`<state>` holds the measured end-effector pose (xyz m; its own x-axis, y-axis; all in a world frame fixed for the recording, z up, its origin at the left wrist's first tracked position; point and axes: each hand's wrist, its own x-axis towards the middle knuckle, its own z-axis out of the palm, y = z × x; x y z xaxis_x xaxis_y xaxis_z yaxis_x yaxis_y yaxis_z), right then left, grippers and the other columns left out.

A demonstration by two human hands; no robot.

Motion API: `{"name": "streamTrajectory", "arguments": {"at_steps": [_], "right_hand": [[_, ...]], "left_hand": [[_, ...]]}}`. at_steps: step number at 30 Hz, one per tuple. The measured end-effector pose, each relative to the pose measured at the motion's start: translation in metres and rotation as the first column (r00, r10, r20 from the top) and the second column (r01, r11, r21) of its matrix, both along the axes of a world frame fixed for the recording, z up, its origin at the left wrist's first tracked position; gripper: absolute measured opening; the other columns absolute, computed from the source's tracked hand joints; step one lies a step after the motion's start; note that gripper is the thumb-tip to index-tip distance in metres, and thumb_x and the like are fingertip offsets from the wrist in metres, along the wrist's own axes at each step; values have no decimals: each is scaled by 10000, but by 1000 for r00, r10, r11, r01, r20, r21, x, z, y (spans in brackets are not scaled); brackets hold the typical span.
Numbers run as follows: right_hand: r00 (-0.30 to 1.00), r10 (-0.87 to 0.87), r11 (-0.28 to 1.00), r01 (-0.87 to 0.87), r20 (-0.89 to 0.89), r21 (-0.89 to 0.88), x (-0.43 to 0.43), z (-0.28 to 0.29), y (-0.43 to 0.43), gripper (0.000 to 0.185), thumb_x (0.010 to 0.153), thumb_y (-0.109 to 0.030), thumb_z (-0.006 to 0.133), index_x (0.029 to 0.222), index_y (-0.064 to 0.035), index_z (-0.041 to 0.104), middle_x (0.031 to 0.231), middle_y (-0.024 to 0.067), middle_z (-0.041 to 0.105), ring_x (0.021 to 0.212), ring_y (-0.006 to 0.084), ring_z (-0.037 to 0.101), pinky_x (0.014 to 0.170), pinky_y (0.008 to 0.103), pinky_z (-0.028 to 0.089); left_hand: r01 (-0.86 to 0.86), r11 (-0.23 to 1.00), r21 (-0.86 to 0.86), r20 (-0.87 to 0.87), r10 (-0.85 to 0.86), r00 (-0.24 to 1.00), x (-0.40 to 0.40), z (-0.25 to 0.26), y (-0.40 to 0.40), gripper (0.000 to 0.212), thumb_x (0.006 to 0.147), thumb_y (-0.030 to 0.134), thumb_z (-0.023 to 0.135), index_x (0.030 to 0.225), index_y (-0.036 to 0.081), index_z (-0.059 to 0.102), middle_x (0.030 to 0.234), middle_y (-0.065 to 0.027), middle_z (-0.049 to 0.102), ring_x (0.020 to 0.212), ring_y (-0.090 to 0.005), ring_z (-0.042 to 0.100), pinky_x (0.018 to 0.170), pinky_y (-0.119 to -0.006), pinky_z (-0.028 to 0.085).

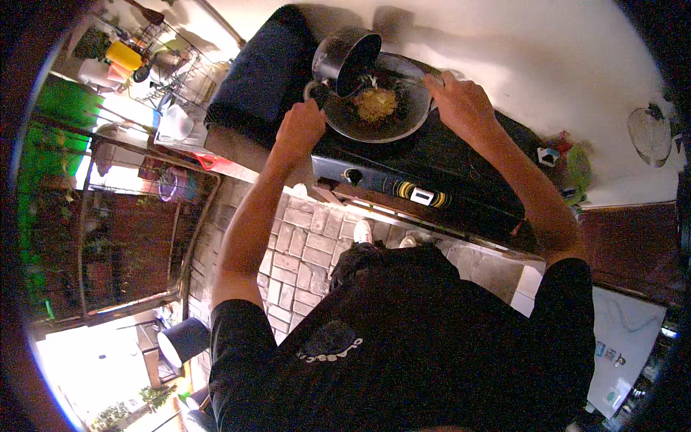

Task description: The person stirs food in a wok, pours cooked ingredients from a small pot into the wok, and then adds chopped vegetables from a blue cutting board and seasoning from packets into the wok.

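Note:
My left hand (303, 127) grips the dark handle of a metal pot (334, 56), which is tipped on its side over the left part of a wok (402, 127). Yellowish-brown food (376, 105) lies in the middle of the wok, and something thin and pale shows near the pot's rim. At the wok's right edge, my right hand (461, 100) is closed around a handle; whether it belongs to the wok or to a utensil cannot be told. The wok stands on a black gas stove (372, 175) with a control knob (353, 176) on its front.
Beyond the stove rises a pale wall (540, 65). A dark cloth-like cover (259, 75) lies left of the wok. Farther left are a wire dish rack (183, 59) and a yellow container (123, 55). A strainer (649, 137) hangs at the right. Brick paving (302, 243) lies below.

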<state>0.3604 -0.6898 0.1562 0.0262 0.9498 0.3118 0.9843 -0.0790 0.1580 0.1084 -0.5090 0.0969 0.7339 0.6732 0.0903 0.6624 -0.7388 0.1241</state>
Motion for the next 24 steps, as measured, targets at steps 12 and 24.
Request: {"name": "streamTrajectory", "arguments": {"at_steps": [12, 24], "right_hand": [[999, 12, 1000, -12, 35, 20, -22, 5, 8, 251, 842, -114, 517, 1080, -51, 568, 797, 155, 563, 631, 310, 637, 575, 409, 542], [993, -99, 982, 108, 65, -152, -26, 26, 18, 231, 835, -142, 532, 1046, -64, 586, 775, 158, 609, 667, 331, 651, 591, 426, 548]], "left_hand": [[131, 987, 95, -95, -122, 988, -18, -6, 26, 243, 886, 195, 457, 841, -17, 568, 836, -235, 604, 786, -388, 617, 694, -479, 512], [131, 972, 196, -259, -77, 963, -20, -16, 45, 260, 917, 211, 405, 921, 6, 566, 889, -182, 586, 849, -346, 602, 712, -448, 515]]}}
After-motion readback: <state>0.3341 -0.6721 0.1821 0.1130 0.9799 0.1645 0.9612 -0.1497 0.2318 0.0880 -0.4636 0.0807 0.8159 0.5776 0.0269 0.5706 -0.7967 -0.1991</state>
